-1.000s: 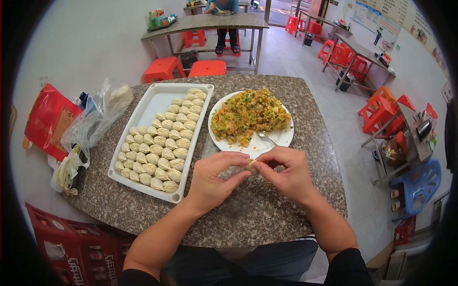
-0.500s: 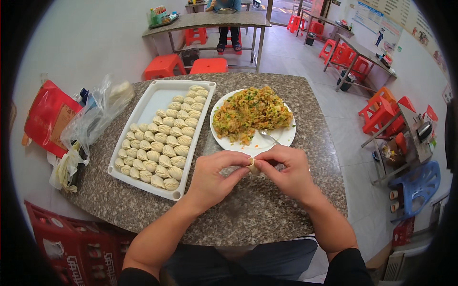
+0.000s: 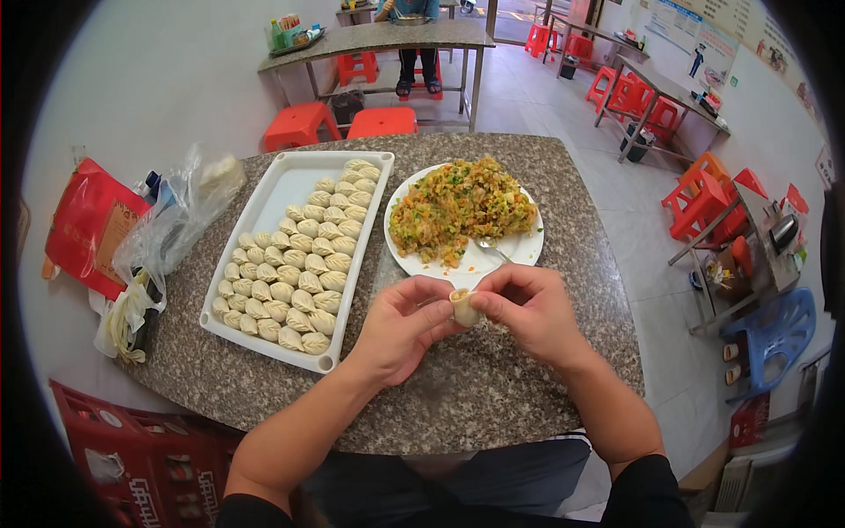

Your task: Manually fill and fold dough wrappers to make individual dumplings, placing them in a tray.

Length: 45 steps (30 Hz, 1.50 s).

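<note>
Between my two hands, just below the plate, is a small dumpling (image 3: 464,308) with its top partly open and filling showing inside. My left hand (image 3: 407,327) holds it from the left with thumb and fingers. From the other side, my right hand (image 3: 526,310) pinches its rim between thumb and forefinger. A white plate (image 3: 407,257) heaped with chopped vegetable filling (image 3: 462,211) lies beyond my hands, and a metal spoon (image 3: 493,250) rests in it. To the left, a white tray (image 3: 260,204) carries rows of pleated dumplings (image 3: 295,264).
All this sits on a speckled stone table (image 3: 422,409). A clear plastic bag (image 3: 176,220) and a red packet (image 3: 88,224) lie at its left edge. Red crates (image 3: 145,458) stand below left. Red stools (image 3: 383,121) and another table (image 3: 387,37), with a person seated, are beyond.
The dumpling has turned more upright, so its opening now shows. My left fingers have shifted lower around it. The view has moved slightly.
</note>
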Tool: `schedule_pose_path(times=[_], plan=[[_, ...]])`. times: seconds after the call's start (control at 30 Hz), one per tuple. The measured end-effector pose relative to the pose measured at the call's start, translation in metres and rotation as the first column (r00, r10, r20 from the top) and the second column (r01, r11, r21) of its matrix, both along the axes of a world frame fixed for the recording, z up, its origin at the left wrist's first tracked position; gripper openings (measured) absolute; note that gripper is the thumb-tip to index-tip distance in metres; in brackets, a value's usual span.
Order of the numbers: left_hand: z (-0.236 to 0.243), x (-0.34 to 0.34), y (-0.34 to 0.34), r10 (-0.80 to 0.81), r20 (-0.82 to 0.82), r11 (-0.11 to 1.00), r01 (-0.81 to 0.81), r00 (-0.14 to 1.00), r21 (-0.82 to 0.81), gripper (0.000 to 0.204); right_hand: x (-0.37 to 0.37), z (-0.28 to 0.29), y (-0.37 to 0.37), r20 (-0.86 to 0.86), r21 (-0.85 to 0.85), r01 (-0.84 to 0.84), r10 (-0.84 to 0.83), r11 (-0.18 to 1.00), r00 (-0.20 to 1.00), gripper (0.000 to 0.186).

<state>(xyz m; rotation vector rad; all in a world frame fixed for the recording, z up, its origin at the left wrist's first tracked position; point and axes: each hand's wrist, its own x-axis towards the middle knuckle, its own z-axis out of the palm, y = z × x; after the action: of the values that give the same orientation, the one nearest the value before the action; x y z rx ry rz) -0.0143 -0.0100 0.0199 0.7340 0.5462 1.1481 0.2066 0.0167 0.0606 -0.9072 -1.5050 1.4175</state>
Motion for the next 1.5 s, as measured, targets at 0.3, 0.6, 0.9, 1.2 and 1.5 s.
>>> schedule_pose_path(times=[0.3,0.6,0.9,1.2,1.5], plan=[[0.001,0.001,0.002,0.055,-0.119,0.998,-0.053,0.991,0.021,0.019,-0.003,-0.004,0.001,0.215,0.486,0.091,-0.220,0.869,0.952,0.014],[0.003,0.004,0.001,0.069,-0.155,0.997,-0.064,0.986,0.034,0.015,-0.002,-0.003,0.000,0.187,0.416,0.086,-0.178,0.905,0.966,0.013],[0.005,0.004,0.000,0.057,-0.240,0.997,-0.042,0.969,0.068,0.016,-0.003,-0.005,-0.001,0.158,0.203,0.061,-0.094,0.977,0.983,0.013],[-0.005,0.008,0.001,0.155,-0.285,0.982,-0.117,0.946,0.146,0.015,-0.009,-0.006,-0.004,0.268,0.562,0.083,-0.276,0.823,0.923,0.011],[-0.002,0.009,0.000,0.172,-0.338,0.963,-0.086,0.925,0.256,0.012,-0.003,0.002,-0.001,0.156,-0.032,0.023,-0.018,0.999,0.988,0.018]])
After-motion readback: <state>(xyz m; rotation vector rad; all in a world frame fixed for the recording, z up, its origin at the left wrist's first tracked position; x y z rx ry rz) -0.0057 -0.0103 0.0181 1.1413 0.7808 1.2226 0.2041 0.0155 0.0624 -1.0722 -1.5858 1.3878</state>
